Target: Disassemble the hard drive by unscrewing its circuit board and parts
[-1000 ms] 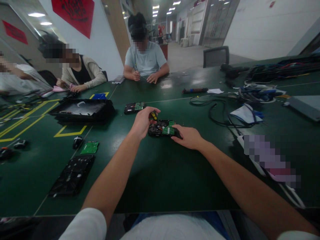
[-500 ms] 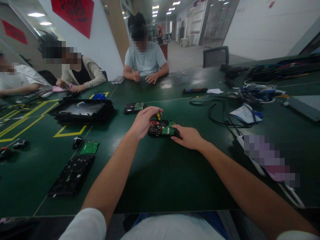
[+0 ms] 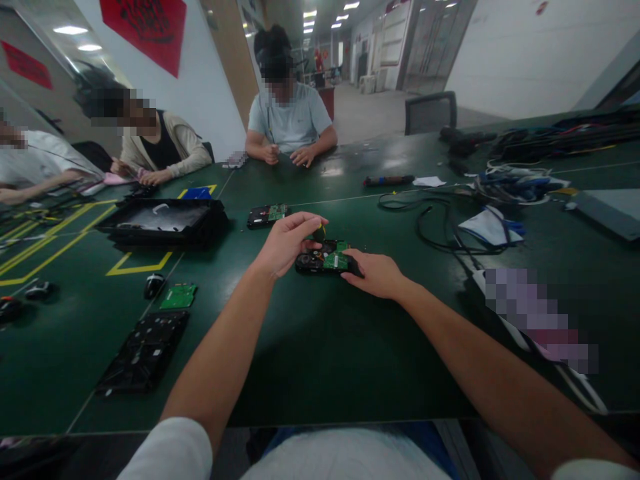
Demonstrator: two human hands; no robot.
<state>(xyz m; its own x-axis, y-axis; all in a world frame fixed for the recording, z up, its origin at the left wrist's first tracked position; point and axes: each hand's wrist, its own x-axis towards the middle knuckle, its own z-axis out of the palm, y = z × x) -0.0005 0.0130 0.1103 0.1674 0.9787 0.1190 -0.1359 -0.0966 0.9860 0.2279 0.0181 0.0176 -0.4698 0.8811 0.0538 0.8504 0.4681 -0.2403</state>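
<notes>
A black device with a green board (image 3: 336, 259) lies board side up on the desk (image 3: 325, 373), in front of the person, so that its parts face the eyes and both hands can reach it. The right hand (image 3: 376, 274) has its fingers closed around the device's right end, seemingly to keep it from turning or sliding. The left hand (image 3: 290, 247) pinches a small black-and-yellow tool (image 3: 319, 232) between thumb and fingers, held above the device's left part; the grip looks suited to fine control. The fingers hide the tool's tip, so whether it touches the device cannot be told.

Just beyond the left hand lies a similar device (image 3: 267, 215), within reach but out of the way. Nearer the person, to the left, a loose green board (image 3: 179, 295) lies just beside a black panel (image 3: 145, 352), perhaps grouped aside to leave the middle free for handling.
</notes>
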